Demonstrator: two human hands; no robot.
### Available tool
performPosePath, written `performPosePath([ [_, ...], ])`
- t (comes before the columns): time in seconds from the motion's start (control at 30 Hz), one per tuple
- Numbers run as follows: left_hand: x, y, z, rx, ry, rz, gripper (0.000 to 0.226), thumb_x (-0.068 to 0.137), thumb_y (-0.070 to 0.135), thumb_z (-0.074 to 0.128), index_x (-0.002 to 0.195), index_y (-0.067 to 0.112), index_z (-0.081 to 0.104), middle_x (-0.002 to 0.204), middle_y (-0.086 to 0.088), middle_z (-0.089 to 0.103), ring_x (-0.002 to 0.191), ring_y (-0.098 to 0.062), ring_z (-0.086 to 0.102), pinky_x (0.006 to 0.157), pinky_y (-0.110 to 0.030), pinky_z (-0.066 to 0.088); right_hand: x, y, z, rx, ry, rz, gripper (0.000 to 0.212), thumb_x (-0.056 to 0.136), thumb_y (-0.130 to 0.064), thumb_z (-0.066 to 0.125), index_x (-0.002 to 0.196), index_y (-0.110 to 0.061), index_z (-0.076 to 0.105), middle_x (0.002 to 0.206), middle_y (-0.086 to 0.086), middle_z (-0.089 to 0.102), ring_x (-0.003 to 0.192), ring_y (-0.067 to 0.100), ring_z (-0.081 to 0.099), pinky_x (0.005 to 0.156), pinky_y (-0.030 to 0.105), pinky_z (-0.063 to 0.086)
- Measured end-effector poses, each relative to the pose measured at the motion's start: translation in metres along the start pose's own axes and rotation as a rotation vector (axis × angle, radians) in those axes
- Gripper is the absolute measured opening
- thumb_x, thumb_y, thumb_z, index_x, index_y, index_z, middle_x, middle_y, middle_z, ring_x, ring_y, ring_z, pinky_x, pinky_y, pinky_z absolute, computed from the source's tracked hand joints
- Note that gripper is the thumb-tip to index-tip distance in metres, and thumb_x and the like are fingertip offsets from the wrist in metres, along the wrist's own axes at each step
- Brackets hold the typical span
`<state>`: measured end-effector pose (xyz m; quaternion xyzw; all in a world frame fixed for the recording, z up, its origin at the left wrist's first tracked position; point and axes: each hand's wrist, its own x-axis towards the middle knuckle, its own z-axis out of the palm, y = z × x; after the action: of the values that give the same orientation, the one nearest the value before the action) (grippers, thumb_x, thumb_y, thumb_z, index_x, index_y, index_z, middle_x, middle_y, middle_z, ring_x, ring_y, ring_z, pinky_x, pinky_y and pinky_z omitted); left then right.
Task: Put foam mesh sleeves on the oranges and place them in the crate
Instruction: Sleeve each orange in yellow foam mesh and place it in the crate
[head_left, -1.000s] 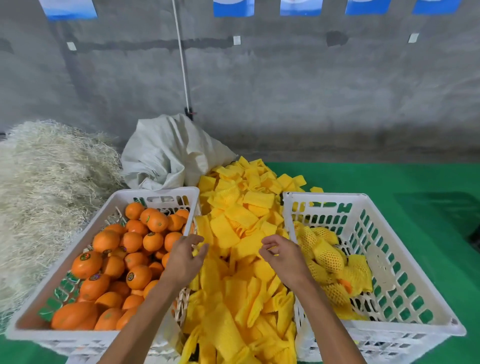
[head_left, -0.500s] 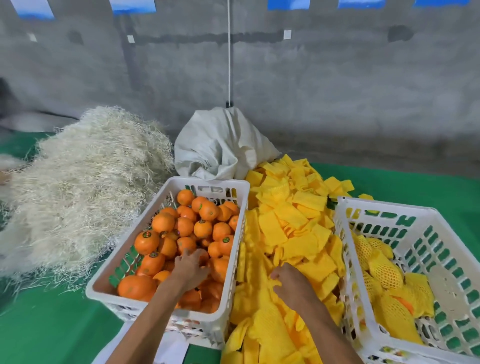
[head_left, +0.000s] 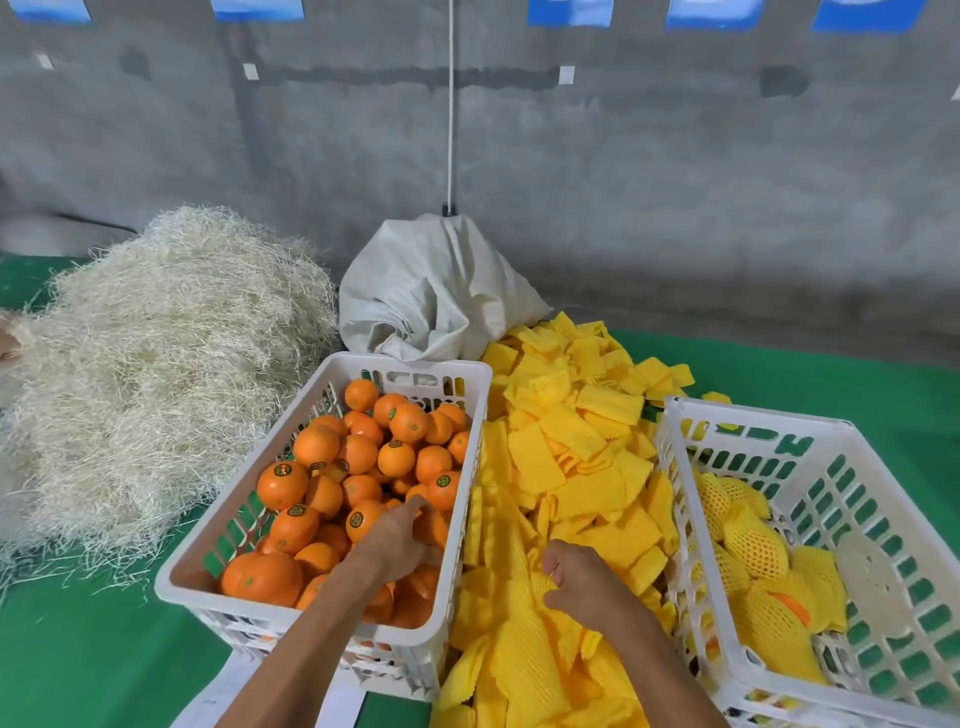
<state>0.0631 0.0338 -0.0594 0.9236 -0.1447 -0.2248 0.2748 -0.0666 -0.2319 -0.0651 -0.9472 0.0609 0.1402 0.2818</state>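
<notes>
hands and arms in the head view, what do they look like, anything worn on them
Both forearms come in from the bottom edge, bare to that edge: no sleeve cuffs show. The left hand and right hand wear no gloves. No watch, ring, bracelet or marking can be seen on either hand or wrist.

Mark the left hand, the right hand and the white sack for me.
left hand (head_left: 397, 540), head view, back of the hand.
right hand (head_left: 582, 584), head view, back of the hand.
white sack (head_left: 431, 291), head view, middle of its creased front.
</notes>
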Motion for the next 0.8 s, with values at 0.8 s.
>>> performPosePath([
  [0.8, -0.030, 0.122, 0.032, -1.146, 0.032, 0.256, 0.054, 0.083, 0.051, 0.082, 0.132, 0.040, 0.061, 0.136, 0.012, 0.053, 0.106, -0.023, 0.066, 0.068, -0.036, 0.058, -0.037, -0.013, -0.055, 1.297, 0.526, 0.156, 0.013, 0.088, -0.036, 0.077, 0.099, -0.037, 0.070, 0.119, -0.018, 0.062, 0.108, 0.003, 0.057, 0.089, 0.030, 0.046],
])
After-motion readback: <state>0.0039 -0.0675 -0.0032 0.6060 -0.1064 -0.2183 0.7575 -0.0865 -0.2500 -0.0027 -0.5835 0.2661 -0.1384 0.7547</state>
